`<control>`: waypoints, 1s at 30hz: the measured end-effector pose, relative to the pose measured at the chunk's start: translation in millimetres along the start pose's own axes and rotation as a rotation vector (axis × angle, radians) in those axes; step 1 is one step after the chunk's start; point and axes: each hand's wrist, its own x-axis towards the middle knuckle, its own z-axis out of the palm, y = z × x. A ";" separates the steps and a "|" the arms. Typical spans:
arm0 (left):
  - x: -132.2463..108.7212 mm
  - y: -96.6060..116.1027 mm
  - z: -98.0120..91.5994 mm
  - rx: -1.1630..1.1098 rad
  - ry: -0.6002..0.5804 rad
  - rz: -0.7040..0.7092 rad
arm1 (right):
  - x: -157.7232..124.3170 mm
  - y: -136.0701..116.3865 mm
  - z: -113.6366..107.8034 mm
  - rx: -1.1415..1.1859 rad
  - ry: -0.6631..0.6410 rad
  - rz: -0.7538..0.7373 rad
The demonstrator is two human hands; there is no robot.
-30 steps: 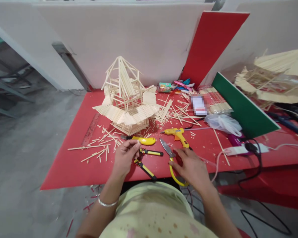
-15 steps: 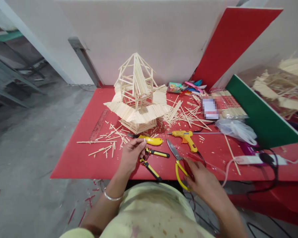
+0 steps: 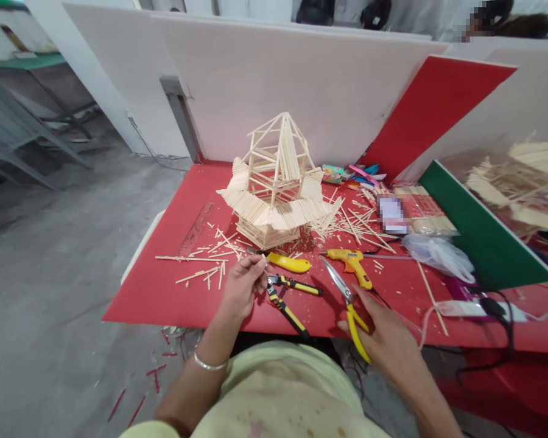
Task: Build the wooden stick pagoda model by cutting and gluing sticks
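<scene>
My left hand (image 3: 243, 288) is pinched on a short wooden stick just in front of a yellow utility knife (image 3: 288, 263). My right hand (image 3: 386, 337) grips the yellow handles of a pair of scissors (image 3: 344, 294), whose blades point up and away over the red table (image 3: 164, 286). Yellow-and-black pliers (image 3: 288, 299) lie between my hands. A model house of wooden sticks (image 3: 277, 182) stands behind them. A yellow glue gun (image 3: 352, 263) lies just beyond the scissors.
Loose sticks (image 3: 201, 258) are scattered left of the house, beside a red ruler (image 3: 196, 228). Red and green boards (image 3: 479, 225) lean at the right, near a plastic bag (image 3: 438, 254), a power strip with cables (image 3: 479, 309) and another stick model (image 3: 520, 182). White partition panels stand behind.
My right hand has closed on the scissors' handles and lifted them off the table. My left hand keeps its pinch on the stick. The view has shifted left.
</scene>
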 end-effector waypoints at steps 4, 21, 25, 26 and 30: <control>-2.2 -2.2 2.5 0.037 -0.052 0.021 | 10.8 -51.0 -4.6 0.212 0.102 -0.126; -9.3 20.6 30.3 0.198 -0.052 0.217 | 45.2 -114.6 8.0 0.219 0.106 -0.321; -12.0 19.9 32.4 0.253 -0.026 0.219 | 44.6 -110.3 10.0 0.176 0.082 -0.296; -12.9 20.4 32.9 0.270 -0.017 0.220 | 44.7 -109.6 10.5 0.171 0.074 -0.296; -17.1 25.9 35.0 0.356 0.019 0.234 | 44.9 -108.9 13.4 0.167 0.050 -0.300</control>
